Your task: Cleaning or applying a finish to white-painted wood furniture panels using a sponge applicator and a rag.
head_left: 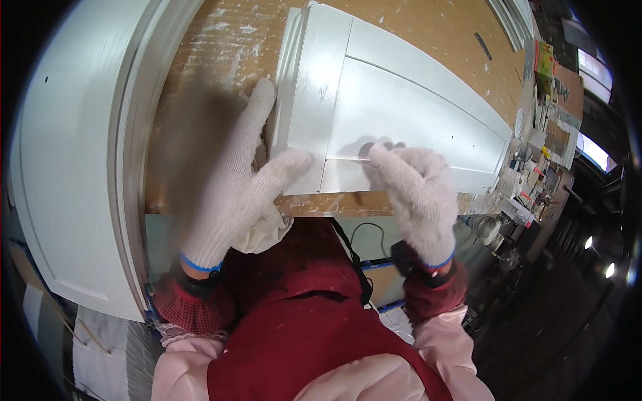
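A glossy white framed panel (394, 100), like a cabinet door, lies on the worktable in front of me. My left hand (231, 174), in a white knit glove, is at its left edge. Its thumb and a finger are spread, and the thumb reaches over the near left corner. A cream cloth (264, 230) shows just below this hand; whether the hand touches it I cannot tell. Above the near edge of the panel, my gloved right hand (418, 187) has its fingers curled together beside the inner groove. What they hold, if anything, is hidden.
The brown worktable (217, 40) is spotted with white paint. A larger white door panel (73, 147) stands along the left. A dark flat strip (482, 46) lies at the far right of the table. Small tools and containers (518, 180) crowd a surface at the right.
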The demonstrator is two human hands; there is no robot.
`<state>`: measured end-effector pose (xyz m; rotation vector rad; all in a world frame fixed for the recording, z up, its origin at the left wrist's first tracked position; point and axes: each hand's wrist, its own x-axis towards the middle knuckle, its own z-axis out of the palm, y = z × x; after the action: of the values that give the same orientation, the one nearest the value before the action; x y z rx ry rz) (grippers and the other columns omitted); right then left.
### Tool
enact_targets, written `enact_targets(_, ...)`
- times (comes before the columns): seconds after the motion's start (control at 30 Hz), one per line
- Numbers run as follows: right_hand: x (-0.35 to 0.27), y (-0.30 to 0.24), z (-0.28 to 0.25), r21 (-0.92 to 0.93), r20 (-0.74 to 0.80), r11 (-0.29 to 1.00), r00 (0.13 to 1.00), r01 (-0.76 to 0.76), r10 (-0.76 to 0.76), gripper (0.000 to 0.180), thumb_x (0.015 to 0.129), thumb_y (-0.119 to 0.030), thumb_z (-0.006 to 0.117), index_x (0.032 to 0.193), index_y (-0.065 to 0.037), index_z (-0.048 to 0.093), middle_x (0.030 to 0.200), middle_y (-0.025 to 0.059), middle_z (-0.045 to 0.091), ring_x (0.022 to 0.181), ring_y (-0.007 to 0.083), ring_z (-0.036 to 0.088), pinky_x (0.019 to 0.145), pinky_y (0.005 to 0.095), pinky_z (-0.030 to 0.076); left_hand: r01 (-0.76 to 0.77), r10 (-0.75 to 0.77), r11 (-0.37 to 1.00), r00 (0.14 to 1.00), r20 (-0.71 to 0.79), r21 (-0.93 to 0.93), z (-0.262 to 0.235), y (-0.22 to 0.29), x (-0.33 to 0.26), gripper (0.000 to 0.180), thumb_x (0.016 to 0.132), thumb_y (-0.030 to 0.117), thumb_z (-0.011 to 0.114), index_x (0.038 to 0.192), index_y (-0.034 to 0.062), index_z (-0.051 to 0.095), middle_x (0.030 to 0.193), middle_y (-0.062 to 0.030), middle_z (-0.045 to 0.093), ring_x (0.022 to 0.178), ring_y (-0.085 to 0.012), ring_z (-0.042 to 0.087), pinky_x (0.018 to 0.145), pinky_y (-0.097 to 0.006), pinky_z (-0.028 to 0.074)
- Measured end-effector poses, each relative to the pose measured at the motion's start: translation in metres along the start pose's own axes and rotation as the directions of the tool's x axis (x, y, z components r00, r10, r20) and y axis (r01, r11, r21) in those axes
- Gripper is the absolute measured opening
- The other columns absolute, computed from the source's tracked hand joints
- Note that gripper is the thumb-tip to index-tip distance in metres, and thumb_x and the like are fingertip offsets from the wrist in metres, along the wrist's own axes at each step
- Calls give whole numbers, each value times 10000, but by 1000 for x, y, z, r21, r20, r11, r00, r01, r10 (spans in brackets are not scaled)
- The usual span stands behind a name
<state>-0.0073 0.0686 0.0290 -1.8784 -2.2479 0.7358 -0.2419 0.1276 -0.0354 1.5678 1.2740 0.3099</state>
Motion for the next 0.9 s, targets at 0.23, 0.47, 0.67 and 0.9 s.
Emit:
enact_targets(0.23,3,17,-17,-330,154,925,977,189,-145,415,716,-83,605,1124,-149,572,840,16,591,806,228,586,729,375,456,25,-38,967,998,-48,-252,5,9,-3,838,768,340,682,1441,-22,337,1235,-250,573,923,-243,636,819,-356,516)
enact_targets(0.47,21,8,-2,-213,169,926,945,312,-279,435,716,-92,584,1148,-136,555,933,20,563,877,235,566,771,369,468,40,-41,988,999,1,-152,0,1,-3,837,769,320,689,1439,-31,331,1286,-247,543,985,-264,626,850,-362,515)
enact_targets(0.67,39,-1,0,-130,170,908,911,398,-375,389,714,-97,582,1102,-111,556,927,34,560,862,241,563,761,361,472,52,-52,995,999,1,-81,-1,-3,-4,802,773,240,678,1443,-27,327,1305,-242,530,1016,-261,611,877,-353,503)
enact_targets(0.9,32,1,-6,-93,-120,990,986,105,-116,183,817,-40,545,994,-69,575,722,77,567,655,242,567,580,341,464,129,-120,952,991,50,-278,-3,8,-3,761,786,160,643,1450,-20,317,1264,-243,552,1069,-244,593,887,-318,495)
